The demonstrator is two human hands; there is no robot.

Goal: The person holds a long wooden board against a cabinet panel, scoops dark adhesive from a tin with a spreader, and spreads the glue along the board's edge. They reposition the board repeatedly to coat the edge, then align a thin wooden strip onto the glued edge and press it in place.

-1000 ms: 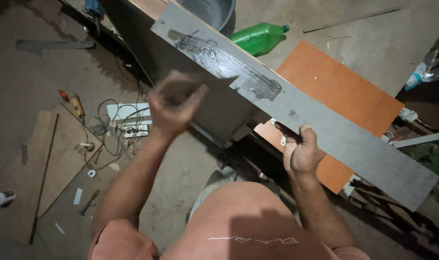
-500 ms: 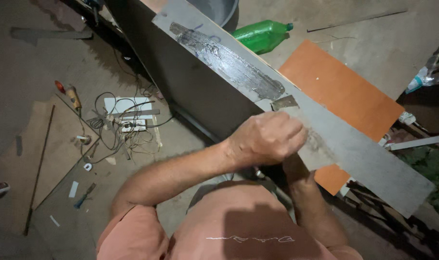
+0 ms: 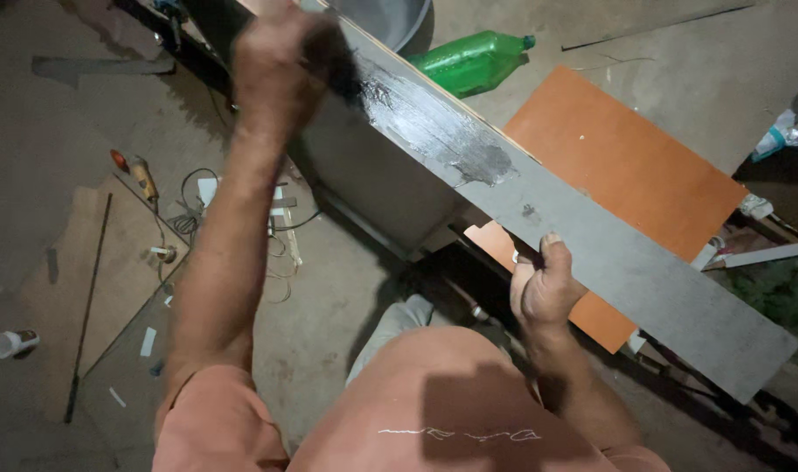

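your left hand (image 3: 276, 65) has swept to the far left, fist closed, spreading wet glue (image 3: 434, 131) along the grey strip (image 3: 644, 280); right hand (image 3: 546, 288) grips its near edge. next, cover the bare right end.

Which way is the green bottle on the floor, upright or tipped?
Tipped. The green bottle lies on its side on the floor, cap pointing right, just beyond the grey board.

Long grey strip (image 3: 591, 236) slanting across, right hand (image 3: 543, 284) gripping its near edge, left hand (image 3: 276, 52) blurred over its wet smeared far end, green bottle (image 3: 469, 61) beyond the strip, orange board (image 3: 626, 166) beneath it.
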